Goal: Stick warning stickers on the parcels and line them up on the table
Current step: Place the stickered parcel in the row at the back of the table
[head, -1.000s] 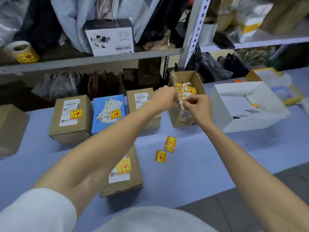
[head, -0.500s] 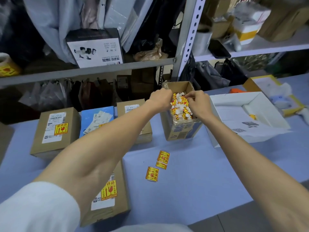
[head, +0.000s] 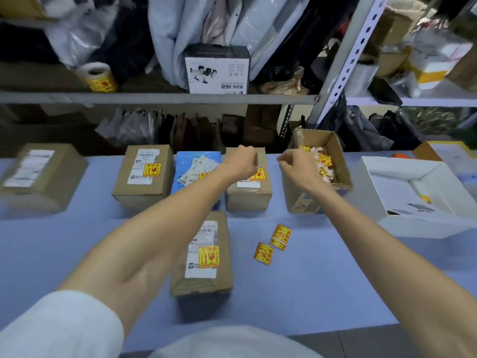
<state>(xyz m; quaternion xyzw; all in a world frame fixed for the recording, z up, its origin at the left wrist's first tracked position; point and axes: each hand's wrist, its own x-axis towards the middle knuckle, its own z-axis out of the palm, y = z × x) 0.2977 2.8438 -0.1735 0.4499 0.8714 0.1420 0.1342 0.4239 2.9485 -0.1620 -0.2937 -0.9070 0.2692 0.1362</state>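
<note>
Head view: near brown cardboard parcel (head: 201, 282) lies flat on the blue counter (head: 335, 280) in front of the person. Its long axis runs away from the person, with the far end leaning slightly right. A white shipping label (head: 205, 236) sits on top, and a square yellow warning sticker (head: 209, 257) with red print overlaps the label's lower part.

Back row at the counter's far edge, left to right:
- blurred brown parcel (head: 41, 177)
- brown labelled parcel (head: 144, 192) with a yellow sticker on its label
- blue parcel (head: 185, 158)
- small brown parcel (head: 249, 197)

The last three stand side by side with narrow gaps.

Left hand (head: 241, 161) hangs over the small brown parcel and hides part of its yellow sticker. Its fingers (head: 252, 156) are curled in toward the palm; cannot tell if they hold anything.

Right hand (head: 299, 169) is at the left wall of an open brown carton (head: 335, 148). Its fingers (head: 282, 160) are bunched together at the tips; cannot tell if anything is pinched. The two hands are apart.

The carton holds yellow and white sticker scraps (head: 322, 161). Loose yellow stickers (head: 263, 253) lie flat on the counter just right of the near parcel. Open white box (head: 374, 187) stands at the right. Roll of yellow stickers (head: 99, 78) sits on the grey shelf (head: 154, 98) behind.
</note>
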